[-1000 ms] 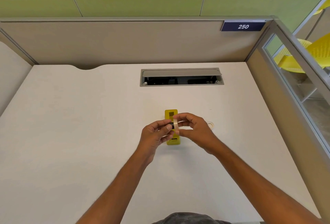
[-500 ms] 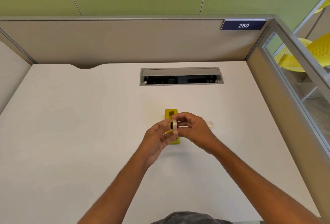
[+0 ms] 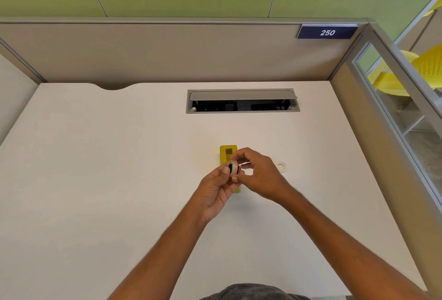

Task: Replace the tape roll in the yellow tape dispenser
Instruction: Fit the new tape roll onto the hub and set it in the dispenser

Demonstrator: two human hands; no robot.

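Note:
A yellow tape dispenser (image 3: 228, 154) lies on the white desk (image 3: 107, 168), its near half hidden behind my hands. Just above it I hold a clear tape roll (image 3: 234, 168) with a black hub in its middle. My right hand (image 3: 258, 175) pinches the roll from the right with thumb and fingers. My left hand (image 3: 216, 192) meets it from the left, fingertips on the roll and the black hub. A second, empty-looking tape ring (image 3: 281, 166) lies flat on the desk to the right of my right hand.
An open grey cable hatch (image 3: 242, 101) is set into the desk behind the dispenser. Beige partition walls (image 3: 167, 53) close the desk at the back and both sides. A glass panel and yellow chairs (image 3: 411, 70) stand beyond the right wall.
The tape roll has turned from edge-on to slightly face-on, showing the black hub. Both hands have shifted a little left and toward me while staying on the roll.

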